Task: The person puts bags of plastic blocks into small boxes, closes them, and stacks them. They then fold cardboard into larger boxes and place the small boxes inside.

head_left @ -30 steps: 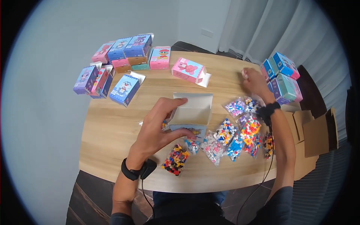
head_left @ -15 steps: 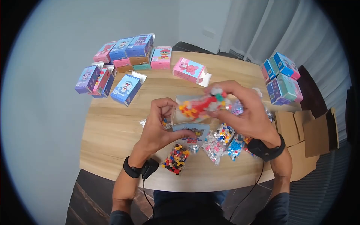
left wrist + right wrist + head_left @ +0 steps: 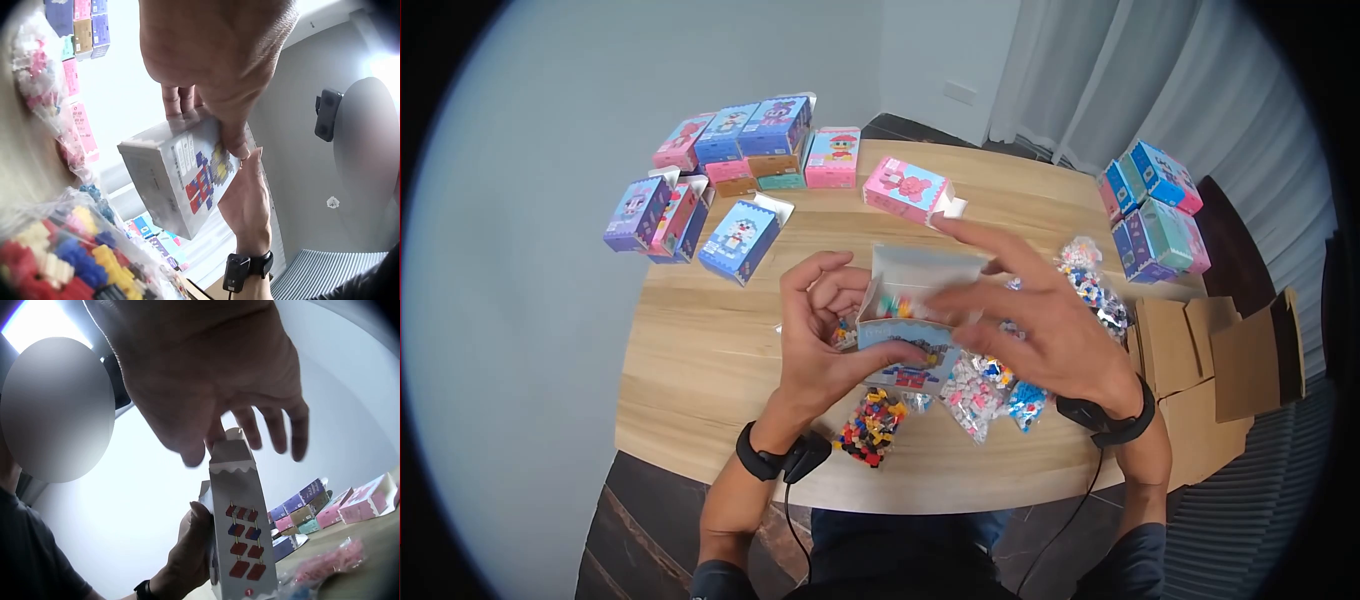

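In the head view my left hand (image 3: 812,345) holds a light blue toy-brick box (image 3: 920,378), thumb across its printed front panel. The box stands upright with its top flap raised. Inside its mouth show coloured bricks (image 3: 894,305), partly hidden. Over that mouth is my right hand (image 3: 1050,330), fingers spread and blurred in the head view. The right wrist view shows these fingers apart above the box's side panel (image 3: 244,519). In the left wrist view the box (image 3: 203,169) rests between thumb and fingers.
Bags of bricks lie near the box: a dark mixed bag (image 3: 870,428), a pink-and-white bag (image 3: 972,395) and a blue bag (image 3: 1028,402). Several boxes (image 3: 775,125) are stacked at the back left; others (image 3: 1165,225) stand right, by an open carton (image 3: 1200,350). A pink box (image 3: 905,190) lies behind.
My right hand has come from the far right with a bag of red and yellow bricks to the box and let go of it in the mouth. My left hand keeps holding the box.
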`<action>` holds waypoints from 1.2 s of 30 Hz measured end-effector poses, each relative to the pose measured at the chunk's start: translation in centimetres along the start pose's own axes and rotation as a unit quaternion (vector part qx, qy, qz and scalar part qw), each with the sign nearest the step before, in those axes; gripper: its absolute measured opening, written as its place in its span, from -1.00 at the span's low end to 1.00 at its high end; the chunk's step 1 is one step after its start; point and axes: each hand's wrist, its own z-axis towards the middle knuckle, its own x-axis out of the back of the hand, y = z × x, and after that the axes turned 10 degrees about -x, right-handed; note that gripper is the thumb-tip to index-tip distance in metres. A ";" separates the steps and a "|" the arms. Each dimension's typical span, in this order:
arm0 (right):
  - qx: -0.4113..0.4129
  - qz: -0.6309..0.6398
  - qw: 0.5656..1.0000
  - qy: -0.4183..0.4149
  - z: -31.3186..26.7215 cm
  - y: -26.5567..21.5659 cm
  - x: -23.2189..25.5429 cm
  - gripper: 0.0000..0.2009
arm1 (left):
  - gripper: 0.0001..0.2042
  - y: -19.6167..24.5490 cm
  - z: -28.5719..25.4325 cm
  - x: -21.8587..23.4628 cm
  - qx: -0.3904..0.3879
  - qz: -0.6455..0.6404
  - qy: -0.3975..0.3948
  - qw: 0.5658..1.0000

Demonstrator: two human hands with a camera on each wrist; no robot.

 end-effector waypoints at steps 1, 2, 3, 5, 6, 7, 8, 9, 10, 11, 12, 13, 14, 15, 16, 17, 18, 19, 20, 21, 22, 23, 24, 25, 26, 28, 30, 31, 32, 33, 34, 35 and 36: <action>-0.002 0.001 1.000 0.000 -0.1 0.1 -0.2 -0.53 | -0.01 0.0 0.0 0.0 -0.002 0.003 -0.008 1.000; -0.007 -0.020 1.000 -0.013 -0.2 0.1 -0.5 -0.54 | 0.00 0.0 0.0 0.0 -0.005 0.005 -0.017 1.000; -0.010 -0.031 0.999 -0.021 -0.2 -0.1 -0.5 -0.55 | 0.00 0.0 -0.1 -0.2 -0.004 0.004 -0.018 1.000; -0.074 0.038 0.996 -0.042 -0.2 -0.9 -0.2 -0.54 | -0.14 0.2 -0.1 -0.8 -0.011 -0.042 0.037 0.998; -0.133 0.116 0.983 -0.055 -0.1 -1.2 0.0 -0.54 | -0.14 0.1 0.0 -0.5 -0.013 -0.042 0.036 0.998; -0.133 0.116 0.983 -0.054 -0.2 -0.5 -0.4 -0.54 | -0.26 0.0 0.2 0.1 -0.040 0.015 -0.025 0.999; -0.135 0.190 0.972 -0.032 -0.4 0.7 -1.3 -0.54 | -0.38 -0.1 0.3 0.5 -0.066 0.072 -0.086 0.991; -0.137 0.263 0.955 -0.009 -0.6 1.4 -1.8 -0.54 | -0.38 -0.1 0.4 0.5 -0.065 0.071 -0.087 0.992; -0.160 0.312 0.936 0.003 -0.6 1.1 -2.3 -0.54 | -0.47 -0.1 0.4 0.5 -0.055 0.079 -0.097 0.991; -0.181 0.361 0.915 0.018 -0.7 0.8 -2.7 -0.55 | -0.56 -0.1 0.4 0.4 -0.045 0.087 -0.107 0.989; -0.193 0.345 0.917 0.053 -0.8 0.4 -3.1 -0.58 | -0.56 0.1 0.2 0.3 -0.043 0.085 -0.107 0.990; -0.148 0.272 0.948 0.073 -0.9 0.4 -3.2 -0.60 | -0.56 0.2 0.1 0.4 0.004 0.101 -0.084 0.991; -0.106 0.196 0.970 0.101 -1.0 0.5 -3.3 -0.61 | -0.56 0.3 0.1 0.4 0.027 0.110 -0.070 0.991; -0.104 0.197 0.970 0.098 -1.2 0.1 -3.3 -0.61 | -0.56 0.4 0.1 0.5 0.050 0.119 -0.056 0.990; -0.103 0.168 0.979 0.041 -1.5 -0.5 -3.1 -0.57 | -0.55 0.5 0.2 0.2 0.066 0.065 -0.033 0.995; -0.102 0.139 0.985 -0.014 -1.7 -0.8 -3.0 -0.53 | -0.54 0.5 0.2 0.1 0.082 0.011 -0.012 0.996; -0.045 0.110 0.993 -0.002 -1.9 0.4 -3.6 -0.52 | -0.54 0.5 0.0 0.2 0.084 0.012 -0.012 0.996; -0.045 0.111 0.993 -0.002 -1.9 0.4 -3.6 -0.52 | -0.49 0.6 -0.1 0.2 0.080 -0.010 -0.028 0.996; -0.082 0.187 0.979 0.017 -1.9 0.3 -3.6 -0.50 | -0.47 0.5 -0.1 0.2 0.079 -0.021 -0.036 0.996; -0.120 0.261 0.957 0.035 -2.1 0.2 -3.7 -0.48 | -0.44 0.5 -0.1 0.1 0.078 -0.032 -0.044 0.995; -0.092 0.368 0.920 0.103 -1.7 -0.3 -5.0 -0.39 | -0.41 0.5 -0.2 -0.3 0.076 -0.088 -0.041 0.992; -0.094 0.366 0.920 0.102 -1.5 -0.9 -5.6 -0.39 | -0.37 0.5 -0.3 -0.6 0.073 -0.145 -0.038 0.986; -0.087 0.373 0.918 0.102 -1.4 -1.4 -6.0 -0.34 | -0.37 0.2 -0.4 -0.6 0.073 -0.147 -0.037 0.986; -0.084 0.376 0.917 0.103 -1.6 -1.6 -6.1 -0.31 | -0.37 -0.2 -0.5 -0.4 0.064 -0.143 -0.028 0.987; -0.080 0.380 0.916 0.103 -1.7 -1.8 -6.2 -0.28 | -0.37 -0.4 -0.5 -0.3 0.055 -0.139 -0.018 0.989; -0.072 0.250 0.964 0.050 -2.1 -2.0 -6.3 -0.35 | -0.39 -0.3 -0.2 -0.2 0.052 -0.144 -0.001 0.988; -0.060 0.167 0.982 0.062 -2.3 -2.4 -6.4 -0.50 | -0.38 0.0 -0.1 -0.6 0.048 -0.104 0.023 0.993; -0.062 0.165 0.982 0.065 -2.4 -2.5 -6.3 -0.50 | -0.38 0.2 -0.1 -0.2 0.048 -0.106 0.020 0.993; -0.110 0.184 0.972 0.099 -2.4 -2.6 -6.2 -0.53 | -0.31 0.6 0.2 0.6 -0.016 0.070 -0.052 0.996; -0.135 0.192 0.965 0.119 -2.5 -2.4 -6.1 -0.54 | -0.20 1.2 0.4 0.8 -0.062 0.199 -0.101 0.973; -0.160 0.200 0.957 0.138 -2.5 -2.2 -6.0 -0.55 | -0.07 1.9 0.7 1.0 -0.113 0.323 -0.136 0.930; -0.172 0.201 0.947 0.183 -2.4 -1.7 -5.9 -0.54 | -0.07 2.8 1.0 -0.1 -0.115 0.319 -0.138 0.931; -0.179 0.201 0.941 0.206 -2.3 -1.6 -6.0 -0.54 | -0.06 3.6 1.3 -1.7 -0.108 0.351 -0.128 0.921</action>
